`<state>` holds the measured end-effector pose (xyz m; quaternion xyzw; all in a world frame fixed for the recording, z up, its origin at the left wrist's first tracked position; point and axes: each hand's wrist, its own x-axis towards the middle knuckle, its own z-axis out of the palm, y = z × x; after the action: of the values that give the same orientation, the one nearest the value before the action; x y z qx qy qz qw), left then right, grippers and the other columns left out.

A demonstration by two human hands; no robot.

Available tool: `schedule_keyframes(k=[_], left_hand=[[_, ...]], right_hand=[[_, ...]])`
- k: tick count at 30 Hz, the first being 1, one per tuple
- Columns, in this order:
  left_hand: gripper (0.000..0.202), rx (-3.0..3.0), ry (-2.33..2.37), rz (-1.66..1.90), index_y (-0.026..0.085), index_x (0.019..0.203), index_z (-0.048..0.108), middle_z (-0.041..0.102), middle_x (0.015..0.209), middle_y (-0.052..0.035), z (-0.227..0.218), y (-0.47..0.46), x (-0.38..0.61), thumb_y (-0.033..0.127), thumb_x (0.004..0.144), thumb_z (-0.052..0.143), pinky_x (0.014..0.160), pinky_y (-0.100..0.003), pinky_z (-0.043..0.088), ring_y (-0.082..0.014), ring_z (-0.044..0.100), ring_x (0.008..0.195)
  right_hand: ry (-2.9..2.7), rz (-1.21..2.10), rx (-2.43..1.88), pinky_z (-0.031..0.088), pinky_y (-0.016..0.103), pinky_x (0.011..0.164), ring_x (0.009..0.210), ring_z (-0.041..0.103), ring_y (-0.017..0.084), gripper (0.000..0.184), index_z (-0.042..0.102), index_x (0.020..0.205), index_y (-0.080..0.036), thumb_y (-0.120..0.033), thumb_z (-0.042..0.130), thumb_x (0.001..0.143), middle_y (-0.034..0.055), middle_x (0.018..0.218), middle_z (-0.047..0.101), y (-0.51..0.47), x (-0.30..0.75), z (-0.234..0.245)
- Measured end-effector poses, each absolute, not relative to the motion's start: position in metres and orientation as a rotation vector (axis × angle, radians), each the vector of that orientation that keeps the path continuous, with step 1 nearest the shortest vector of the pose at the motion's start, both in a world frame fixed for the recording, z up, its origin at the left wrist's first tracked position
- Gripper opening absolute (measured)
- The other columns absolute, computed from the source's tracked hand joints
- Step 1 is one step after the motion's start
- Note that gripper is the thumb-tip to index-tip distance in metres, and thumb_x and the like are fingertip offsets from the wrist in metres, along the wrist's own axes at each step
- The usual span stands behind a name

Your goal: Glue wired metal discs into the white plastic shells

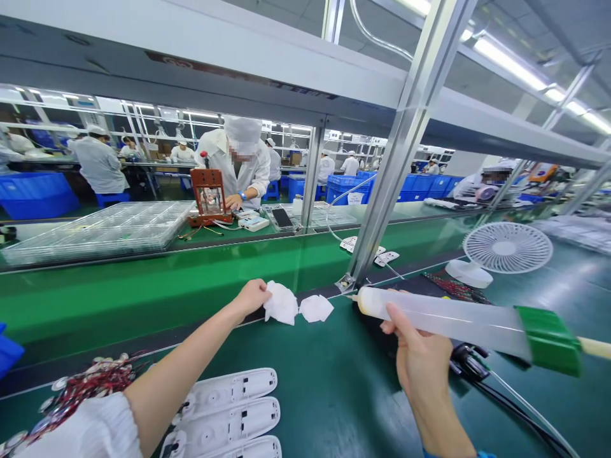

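Observation:
My left hand point(251, 297) reaches to the far edge of the green bench and pinches a crumpled white tissue point(281, 304). A second white tissue point(315, 308) lies just right of it on the bench. My right hand point(420, 359) grips a long translucent syringe-like dispenser tube point(443, 318) held nearly level, its small tip pointing left toward the tissues. A green cap point(548, 339) sits on the tube's right end, with a pale rod sticking out past it.
Several white plastic housings point(229, 413) and a pile of red-wired round parts point(90, 381) lie near my left arm. A slanted metal post point(382, 203), a white fan point(507, 247) and black cables point(506, 407) stand right. Beyond the green conveyor point(143, 286), other people work.

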<state>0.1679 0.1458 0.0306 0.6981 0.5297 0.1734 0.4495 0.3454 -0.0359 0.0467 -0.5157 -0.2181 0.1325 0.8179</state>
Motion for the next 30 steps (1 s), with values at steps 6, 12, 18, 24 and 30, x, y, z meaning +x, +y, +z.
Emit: schedule_keyframes(k=[6, 12, 18, 24, 30], left_hand=[[0.018, 1.559, 1.106, 0.560, 0.010, 0.084, 0.054, 0.057, 0.074, 0.0007, 0.069, 0.135, 0.194, 0.026, 0.084, 0.049, 0.061, -0.021, 0.048, -0.0064, 0.055, 0.065], [0.020, 1.547, 1.134, 0.378, 0.009, 0.089, 0.056, 0.059, 0.078, -0.0011, 0.057, 0.108, 0.230, 0.027, 0.085, 0.048, 0.063, -0.022, 0.051, -0.0072, 0.058, 0.068], [0.023, 1.749, 1.385, 0.158, 0.010, 0.085, 0.058, 0.059, 0.074, -0.0004, 0.026, 0.113, 0.219, 0.032, 0.083, 0.050, 0.063, -0.024, 0.050, -0.0074, 0.056, 0.064], [0.026, 1.980, 1.476, 0.203, 0.013, 0.103, 0.054, 0.057, 0.103, -0.0058, 0.022, 0.122, 0.213, 0.029, 0.082, 0.052, 0.085, -0.037, 0.047, -0.0155, 0.055, 0.095], [0.022, 2.087, 1.440, 0.263, 0.013, 0.098, 0.056, 0.055, 0.105, -0.0063, 0.025, 0.121, 0.224, 0.029, 0.083, 0.049, 0.085, -0.035, 0.045, -0.0152, 0.053, 0.096]], right_hand=[[-0.502, 0.157, -1.101, 0.044, 0.017, 0.047, 0.056, 0.052, 0.006, 0.051, 0.057, 0.094, -0.010, -0.028, 0.076, 0.051, 0.0072, 0.095, 0.058, -0.041, 0.347, 0.051], [-0.505, 0.120, -1.096, 0.044, 0.017, 0.046, 0.056, 0.051, 0.005, 0.048, 0.056, 0.095, -0.010, -0.027, 0.075, 0.054, 0.0080, 0.100, 0.056, -0.044, 0.347, 0.049], [-0.519, 0.158, -1.142, 0.046, 0.016, 0.049, 0.071, 0.055, 0.011, 0.050, 0.057, 0.095, -0.011, -0.031, 0.076, 0.053, 0.0078, 0.097, 0.057, -0.042, 0.341, 0.048], [-0.535, 0.164, -1.152, 0.046, 0.016, 0.047, 0.074, 0.056, 0.012, 0.049, 0.057, 0.094, -0.012, -0.032, 0.075, 0.053, 0.0072, 0.096, 0.056, -0.041, 0.339, 0.047], [-0.532, 0.181, -1.144, 0.046, 0.016, 0.049, 0.077, 0.056, 0.012, 0.044, 0.056, 0.088, -0.011, -0.030, 0.075, 0.053, 0.0074, 0.100, 0.055, -0.041, 0.340, 0.045]])
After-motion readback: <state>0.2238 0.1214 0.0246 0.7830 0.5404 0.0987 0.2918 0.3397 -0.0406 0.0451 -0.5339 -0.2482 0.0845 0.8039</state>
